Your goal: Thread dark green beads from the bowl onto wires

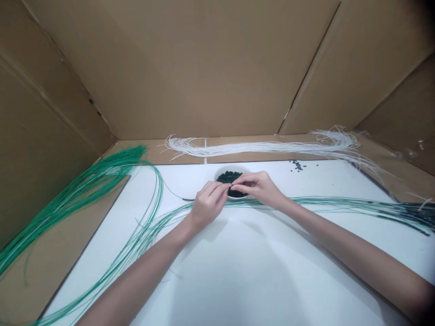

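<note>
A white bowl (245,196) of small dark green beads (228,177) stands near the middle of the white board. Over its front part my two hands meet at the fingertips. My left hand (210,202) is closed in a pinch on a thin green strand; dark beads threaded on it (188,199) show just left of the hand. My right hand (260,186) pinches something small and dark against the left fingertips, too small to make out. Long green strands (163,217) run across the board beneath both hands.
A thick green bundle (78,188) lies at the left over cardboard. White strands (258,147) stretch along the back. Loose dark beads (298,166) lie behind and right of the bowl. Beaded strand ends (408,213) lie at the far right. Cardboard walls (190,68) enclose the board (234,271).
</note>
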The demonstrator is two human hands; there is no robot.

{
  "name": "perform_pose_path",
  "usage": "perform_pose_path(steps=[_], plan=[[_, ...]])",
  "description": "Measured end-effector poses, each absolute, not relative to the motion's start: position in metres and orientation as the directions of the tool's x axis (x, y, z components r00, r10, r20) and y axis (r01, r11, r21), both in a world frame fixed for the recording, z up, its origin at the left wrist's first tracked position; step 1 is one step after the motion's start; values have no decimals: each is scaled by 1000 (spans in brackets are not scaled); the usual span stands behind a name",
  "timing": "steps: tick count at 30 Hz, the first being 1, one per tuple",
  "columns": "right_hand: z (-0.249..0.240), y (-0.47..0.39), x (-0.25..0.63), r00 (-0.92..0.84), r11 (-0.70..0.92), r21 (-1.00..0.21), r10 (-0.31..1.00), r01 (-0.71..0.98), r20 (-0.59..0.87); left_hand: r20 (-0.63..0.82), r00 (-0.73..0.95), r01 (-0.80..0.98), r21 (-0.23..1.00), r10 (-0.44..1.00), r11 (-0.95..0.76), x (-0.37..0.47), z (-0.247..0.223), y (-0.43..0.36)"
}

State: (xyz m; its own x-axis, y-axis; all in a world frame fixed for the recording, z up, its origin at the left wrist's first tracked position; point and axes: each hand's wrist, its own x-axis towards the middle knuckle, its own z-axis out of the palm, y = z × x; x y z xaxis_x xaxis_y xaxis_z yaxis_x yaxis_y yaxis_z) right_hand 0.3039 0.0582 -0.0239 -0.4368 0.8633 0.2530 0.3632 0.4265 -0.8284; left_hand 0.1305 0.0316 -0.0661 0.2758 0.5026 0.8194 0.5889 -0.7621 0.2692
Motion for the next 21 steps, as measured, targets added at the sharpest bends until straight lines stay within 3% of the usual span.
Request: perform_pose_path(steps=[9, 21], plan=[[-28, 59, 304, -407, 433, -824, 870, 365, 277, 788, 333, 585, 258, 518, -769, 129, -70, 33], [-21, 60, 306, -499, 431, -834, 837, 344, 226, 807, 233, 585, 329, 542, -741, 129, -67, 32]])
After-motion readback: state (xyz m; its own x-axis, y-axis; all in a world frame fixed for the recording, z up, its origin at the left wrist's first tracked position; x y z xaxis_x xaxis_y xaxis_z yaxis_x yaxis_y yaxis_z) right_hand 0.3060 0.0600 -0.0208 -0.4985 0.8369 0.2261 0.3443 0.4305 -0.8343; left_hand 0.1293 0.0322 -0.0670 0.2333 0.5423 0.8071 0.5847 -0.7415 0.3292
